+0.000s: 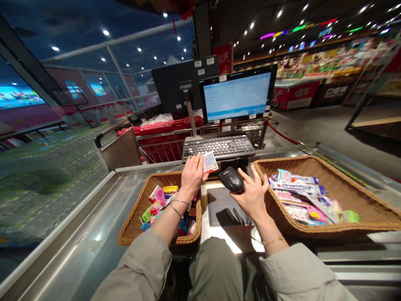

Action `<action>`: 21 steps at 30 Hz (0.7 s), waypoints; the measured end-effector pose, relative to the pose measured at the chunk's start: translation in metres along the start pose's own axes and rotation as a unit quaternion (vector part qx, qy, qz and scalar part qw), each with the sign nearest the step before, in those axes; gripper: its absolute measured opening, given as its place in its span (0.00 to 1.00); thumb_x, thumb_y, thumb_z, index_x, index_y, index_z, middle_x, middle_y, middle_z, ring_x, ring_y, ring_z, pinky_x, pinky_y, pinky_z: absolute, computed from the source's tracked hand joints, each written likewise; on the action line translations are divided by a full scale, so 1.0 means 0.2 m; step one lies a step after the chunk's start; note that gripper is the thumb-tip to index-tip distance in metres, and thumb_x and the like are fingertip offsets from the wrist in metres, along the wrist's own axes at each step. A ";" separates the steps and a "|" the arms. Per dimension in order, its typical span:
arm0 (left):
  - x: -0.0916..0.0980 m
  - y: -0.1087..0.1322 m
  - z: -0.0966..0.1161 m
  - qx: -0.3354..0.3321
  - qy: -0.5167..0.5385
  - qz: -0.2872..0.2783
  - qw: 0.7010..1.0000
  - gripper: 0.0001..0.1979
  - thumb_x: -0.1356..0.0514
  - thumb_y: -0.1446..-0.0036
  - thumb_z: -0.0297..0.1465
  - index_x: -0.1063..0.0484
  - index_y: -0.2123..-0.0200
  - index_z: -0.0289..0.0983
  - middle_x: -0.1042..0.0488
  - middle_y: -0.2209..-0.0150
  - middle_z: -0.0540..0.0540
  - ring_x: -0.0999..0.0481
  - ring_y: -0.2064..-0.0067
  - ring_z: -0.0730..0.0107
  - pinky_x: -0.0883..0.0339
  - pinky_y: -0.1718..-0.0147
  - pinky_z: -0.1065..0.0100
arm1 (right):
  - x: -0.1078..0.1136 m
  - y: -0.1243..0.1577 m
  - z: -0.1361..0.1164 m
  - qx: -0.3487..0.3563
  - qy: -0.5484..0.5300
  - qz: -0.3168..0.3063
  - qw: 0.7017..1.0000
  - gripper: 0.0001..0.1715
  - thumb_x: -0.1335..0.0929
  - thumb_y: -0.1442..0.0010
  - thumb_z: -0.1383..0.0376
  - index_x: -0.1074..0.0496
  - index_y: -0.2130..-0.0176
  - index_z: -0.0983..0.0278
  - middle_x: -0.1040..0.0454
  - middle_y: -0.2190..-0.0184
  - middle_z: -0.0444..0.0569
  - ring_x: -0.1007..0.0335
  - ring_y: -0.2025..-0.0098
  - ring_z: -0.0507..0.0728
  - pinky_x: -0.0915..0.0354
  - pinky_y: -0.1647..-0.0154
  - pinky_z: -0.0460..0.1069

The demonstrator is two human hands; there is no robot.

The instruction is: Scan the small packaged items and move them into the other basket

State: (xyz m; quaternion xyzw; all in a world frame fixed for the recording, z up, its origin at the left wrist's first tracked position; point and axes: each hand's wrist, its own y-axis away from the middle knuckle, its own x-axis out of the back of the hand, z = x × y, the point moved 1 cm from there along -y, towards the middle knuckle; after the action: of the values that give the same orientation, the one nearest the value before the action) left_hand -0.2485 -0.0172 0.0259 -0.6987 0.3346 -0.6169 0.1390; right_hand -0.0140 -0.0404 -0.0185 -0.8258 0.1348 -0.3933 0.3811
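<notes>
Your left hand [191, 172] grips 1 small red-and-white packet [210, 162], held at the front edge of the keyboard [219, 147]. Your right hand [252, 194] is closed over the black scanner [231, 179], just below the keyboard. Left basket [131, 234] sits below-left of the keyboard, right basket [369, 196] below-right; both of the 2 hold small packets.

Left hand [191, 174]: forearm extended forward and slightly inward, wrist straight, back of hand upward, fingers [196, 161] together, pinched closed against thumb. Right hand [252, 195]: forearm angled inward, palm down, fingers spread, curled in loose grasp. Both forearms bare. Hands near, not touching.
</notes>
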 end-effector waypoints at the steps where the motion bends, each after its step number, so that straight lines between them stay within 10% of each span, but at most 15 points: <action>1: 0.00 0.00 0.00 -0.001 -0.002 0.001 1.000 0.37 0.39 0.38 0.36 0.42 0.31 0.24 0.35 0.33 0.27 0.35 0.32 0.43 0.45 0.30 0.44 | 0.00 0.00 0.00 0.005 -0.001 0.003 1.000 0.09 0.29 0.47 0.60 0.22 0.66 0.61 0.23 0.42 0.52 0.46 0.28 0.73 0.59 0.31 0.76; 21: -0.03 -0.01 0.03 -0.008 -0.009 0.026 1.000 0.35 0.38 0.37 0.36 0.38 0.33 0.22 0.33 0.34 0.26 0.33 0.33 0.43 0.44 0.30 0.45 | -0.01 0.01 0.03 0.022 -0.006 0.024 0.999 0.09 0.29 0.46 0.58 0.22 0.67 0.60 0.21 0.45 0.50 0.44 0.29 0.73 0.58 0.31 0.77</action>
State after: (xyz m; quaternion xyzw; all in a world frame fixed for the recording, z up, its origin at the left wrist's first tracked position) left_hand -0.2420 -0.0132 0.0216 -0.6965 0.3559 -0.6041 0.1524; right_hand -0.0108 -0.0381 -0.0222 -0.8159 0.1433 -0.3820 0.4096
